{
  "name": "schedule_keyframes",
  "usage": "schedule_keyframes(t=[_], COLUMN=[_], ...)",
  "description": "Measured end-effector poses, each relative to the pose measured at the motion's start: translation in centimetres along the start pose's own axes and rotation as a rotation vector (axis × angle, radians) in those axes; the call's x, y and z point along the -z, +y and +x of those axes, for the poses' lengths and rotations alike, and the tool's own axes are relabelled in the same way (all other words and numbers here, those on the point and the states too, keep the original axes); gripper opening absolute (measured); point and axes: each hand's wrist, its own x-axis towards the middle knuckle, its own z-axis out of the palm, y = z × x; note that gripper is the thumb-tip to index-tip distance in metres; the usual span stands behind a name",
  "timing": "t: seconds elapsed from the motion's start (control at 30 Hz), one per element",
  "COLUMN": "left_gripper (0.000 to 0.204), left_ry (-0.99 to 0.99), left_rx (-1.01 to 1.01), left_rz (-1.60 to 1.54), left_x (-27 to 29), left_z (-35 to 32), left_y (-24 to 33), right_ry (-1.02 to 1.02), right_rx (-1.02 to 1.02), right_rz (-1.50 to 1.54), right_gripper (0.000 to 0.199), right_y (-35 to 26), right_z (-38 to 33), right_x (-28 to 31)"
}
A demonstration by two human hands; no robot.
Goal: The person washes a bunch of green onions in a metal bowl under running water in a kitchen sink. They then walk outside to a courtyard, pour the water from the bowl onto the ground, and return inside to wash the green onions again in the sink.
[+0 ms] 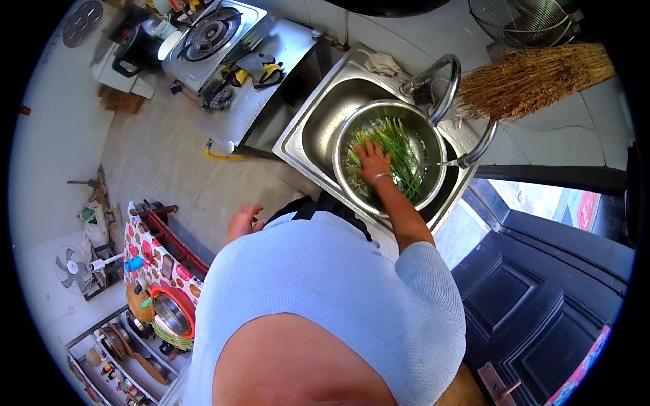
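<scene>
My right hand (373,162) reaches into a round metal basin (336,152) and lies on long thin green stalks, which look like chives or scallions (404,160). Its fingers are spread over the greens, and a light band circles the wrist. Water stands around the stalks, and a thin stream enters from the curved metal faucet (485,139) at the basin's right. The basin rests in a stainless steel sink (318,139). Away from the sink, my left hand (245,222) hangs beside my waist, loosely bent, with nothing visible in it.
A straw broom head (538,76) and a wire strainer (521,20) are beyond the faucet. Left of the sink stands a gas stove (213,32), with gloves (258,70) on the metal counter. A dark door (535,304) is at my right, a cloth-covered table (156,247) behind left.
</scene>
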Motion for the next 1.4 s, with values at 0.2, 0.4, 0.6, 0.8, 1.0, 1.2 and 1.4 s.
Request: schedule_keyframes(t=[0.2, 0.4, 0.6, 0.8, 1.0, 1.2, 1.4], left_gripper=[0.040, 0.035, 0.032, 0.031, 0.044, 0.042, 0.034], left_ry=[-0.077, -0.029, -0.146, -0.399, -0.366, -0.255, -0.402], left_rx=[0.070, 0.067, 0.032, 0.093, 0.764, 0.534, 0.486], left_rz=[0.034, 0.007, -0.128, -0.802, -0.944, -1.347, -0.984], left_x=[0.3, -0.3, 1.0, -4.0, -17.7, -29.6, -25.8], left_z=[0.0, 1.0, 5.5, 13.3, 21.0, 27.2, 29.1], left_y=[1.9, 1.2, 5.8, 14.0, 16.6, 12.5, 12.7], right_ry=[0.155, 0.177, 0.281, 0.658, 0.606, 0.483, 0.507], right_rx=[-0.312, -0.379, -0.302, -0.364, -0.578, -0.419, -0.516], right_rz=[0.099, 0.192, 0.361, 0.370, 0.528, 1.273, 0.893], right_gripper=[0.074, 0.075, 0.062, 0.054, 0.050, 0.055, 0.059], right_y=[1.2, 3.0, 0.8, 8.7, 12.2, 6.4, 8.6], right_z=[0.0, -1.4, -2.6, -2.0, 1.7, 2.6, -1.2], right_x=[-1.3, -2.3, -1.1, -0.5, -4.1, -4.4, -1.3])
